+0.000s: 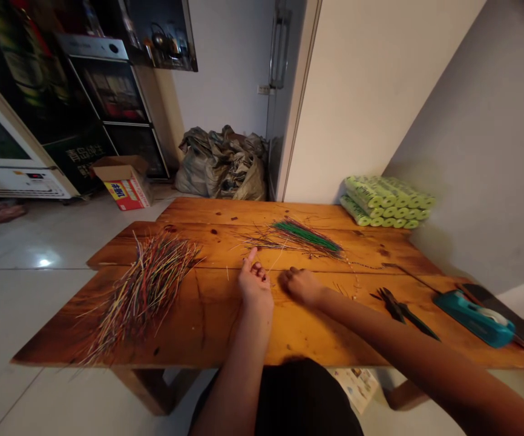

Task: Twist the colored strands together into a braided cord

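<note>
My left hand [256,283] is over the middle of the table, palm turned up, its index finger pointing out and the other fingers curled in. A thin pale wire [278,255] rises from beside those curled fingers, and they seem closed on its end. Just to the right, my right hand [301,284] is closed low over the wood, knuckles up; whatever its fingertips hold is hidden. Beyond both hands lies a bundle of green and dark wires [307,236]. A large loose heap of multicoloured wires [146,287] spreads out on the left.
On the wooden table [225,327], pliers [400,309] lie right of my right forearm, near a teal tape dispenser [473,318] and a dark flat object [507,315]. Green-wrapped rolls [384,203] are stacked at the back right. A carton [126,184] and stuffed bags [225,163] stand on the floor.
</note>
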`<state>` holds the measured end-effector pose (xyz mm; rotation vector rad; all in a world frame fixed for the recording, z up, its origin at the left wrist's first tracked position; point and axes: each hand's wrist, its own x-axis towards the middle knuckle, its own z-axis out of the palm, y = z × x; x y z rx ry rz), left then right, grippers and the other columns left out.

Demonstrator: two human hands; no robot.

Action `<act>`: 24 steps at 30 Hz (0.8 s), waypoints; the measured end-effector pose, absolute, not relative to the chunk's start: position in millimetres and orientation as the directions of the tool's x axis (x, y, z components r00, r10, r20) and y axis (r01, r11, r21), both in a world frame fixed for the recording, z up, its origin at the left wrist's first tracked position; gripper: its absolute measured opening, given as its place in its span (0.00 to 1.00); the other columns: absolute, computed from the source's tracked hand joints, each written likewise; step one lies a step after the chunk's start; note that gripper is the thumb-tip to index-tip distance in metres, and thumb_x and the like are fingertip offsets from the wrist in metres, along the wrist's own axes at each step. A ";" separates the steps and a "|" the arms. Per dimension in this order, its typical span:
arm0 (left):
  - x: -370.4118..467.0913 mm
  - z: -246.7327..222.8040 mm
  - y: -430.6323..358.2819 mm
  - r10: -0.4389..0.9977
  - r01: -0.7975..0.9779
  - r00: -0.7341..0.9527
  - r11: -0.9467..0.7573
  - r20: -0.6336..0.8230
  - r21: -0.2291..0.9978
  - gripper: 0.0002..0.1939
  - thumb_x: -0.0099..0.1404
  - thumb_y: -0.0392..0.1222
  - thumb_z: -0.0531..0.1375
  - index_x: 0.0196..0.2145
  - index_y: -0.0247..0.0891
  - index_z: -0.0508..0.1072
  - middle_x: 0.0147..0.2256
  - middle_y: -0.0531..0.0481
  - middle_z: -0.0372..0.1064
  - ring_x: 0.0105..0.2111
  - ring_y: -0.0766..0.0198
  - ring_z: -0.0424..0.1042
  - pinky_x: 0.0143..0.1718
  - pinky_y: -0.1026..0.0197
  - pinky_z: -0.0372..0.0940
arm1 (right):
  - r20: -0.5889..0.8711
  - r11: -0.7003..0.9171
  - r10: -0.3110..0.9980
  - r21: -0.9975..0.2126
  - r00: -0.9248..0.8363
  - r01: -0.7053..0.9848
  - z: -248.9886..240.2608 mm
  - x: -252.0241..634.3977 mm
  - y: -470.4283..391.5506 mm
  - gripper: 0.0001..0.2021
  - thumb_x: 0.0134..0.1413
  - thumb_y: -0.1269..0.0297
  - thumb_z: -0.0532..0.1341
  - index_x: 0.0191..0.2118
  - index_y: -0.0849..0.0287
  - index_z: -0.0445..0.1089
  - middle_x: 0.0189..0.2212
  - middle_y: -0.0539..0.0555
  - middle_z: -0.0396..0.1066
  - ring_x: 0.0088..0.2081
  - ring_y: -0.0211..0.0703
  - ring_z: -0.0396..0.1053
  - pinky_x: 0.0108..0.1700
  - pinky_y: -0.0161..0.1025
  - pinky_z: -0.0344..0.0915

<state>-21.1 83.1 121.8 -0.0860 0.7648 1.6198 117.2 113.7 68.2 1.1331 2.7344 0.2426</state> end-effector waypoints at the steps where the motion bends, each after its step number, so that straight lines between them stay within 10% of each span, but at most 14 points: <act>1: -20.8 121.5 83.7 0.858 -0.909 -0.204 0.012 -0.471 0.416 0.14 0.64 0.40 0.49 0.39 0.34 0.72 0.19 0.58 0.49 0.13 0.77 0.47 0.14 0.72 0.45 | -0.109 0.705 0.706 0.210 -0.700 0.678 67.4 116.0 117.2 0.11 0.56 0.73 0.49 0.40 0.67 0.66 0.35 0.65 0.70 0.36 0.48 0.67 0.32 0.38 0.60; 8: -19.4 118.4 85.1 0.862 -0.918 -0.139 0.072 -0.487 0.391 0.15 0.64 0.40 0.48 0.43 0.36 0.70 0.18 0.59 0.49 0.12 0.77 0.47 0.13 0.73 0.44 | -0.187 0.780 0.625 0.140 -0.758 0.609 78.4 125.0 129.9 0.08 0.53 0.70 0.53 0.34 0.59 0.69 0.32 0.56 0.73 0.33 0.40 0.70 0.32 0.33 0.59; 24: -24.3 118.1 85.5 0.862 -0.931 -0.109 0.087 -0.495 0.356 0.14 0.64 0.40 0.49 0.42 0.35 0.71 0.18 0.59 0.49 0.12 0.78 0.48 0.12 0.73 0.44 | 0.093 0.816 0.578 -0.096 -0.811 0.571 53.0 165.9 44.5 0.23 0.58 0.63 0.48 0.58 0.64 0.56 0.55 0.64 0.59 0.57 0.48 0.55 0.55 0.48 0.56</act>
